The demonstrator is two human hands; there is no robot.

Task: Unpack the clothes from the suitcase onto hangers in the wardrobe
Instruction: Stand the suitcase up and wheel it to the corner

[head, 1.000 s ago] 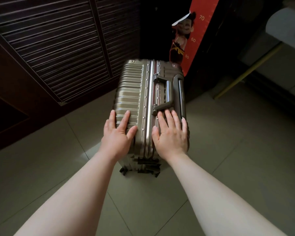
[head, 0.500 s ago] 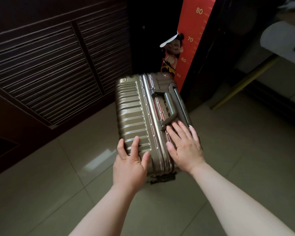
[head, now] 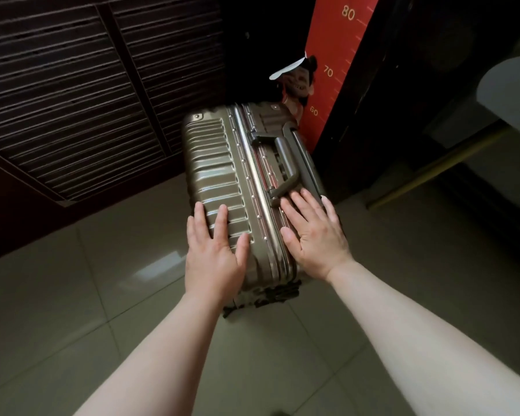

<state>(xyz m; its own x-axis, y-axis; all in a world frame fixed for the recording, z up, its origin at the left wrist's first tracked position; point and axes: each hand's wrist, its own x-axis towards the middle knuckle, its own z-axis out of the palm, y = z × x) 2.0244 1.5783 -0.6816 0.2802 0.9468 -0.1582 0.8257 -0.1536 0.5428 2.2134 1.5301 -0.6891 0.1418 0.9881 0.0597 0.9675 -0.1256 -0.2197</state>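
A bronze ribbed hard-shell suitcase [head: 219, 163] lies closed on the tiled floor, with its wheel end towards me and its far end near the wall. Its side handle [head: 285, 163] faces up and the ribbed face slopes down to the left. My left hand [head: 215, 253] lies flat on the ribbed face near the wheel end, fingers spread. My right hand [head: 315, 238] lies flat on the handle side just below the handle, fingers spread. Neither hand grips anything. No clothes or hangers are in view.
Dark louvred wardrobe doors [head: 72, 94] fill the upper left. A red height chart [head: 336, 70] with a cartoon figure stands behind the suitcase. A yellow pole [head: 433, 166] and a white object [head: 511, 85] are at the right. Grey floor tiles [head: 72, 310] surround the suitcase.
The suitcase has turned and tipped, so more of its ribbed face shows. Both hands have stayed flat on it, the left one sliding nearer the wheel end.
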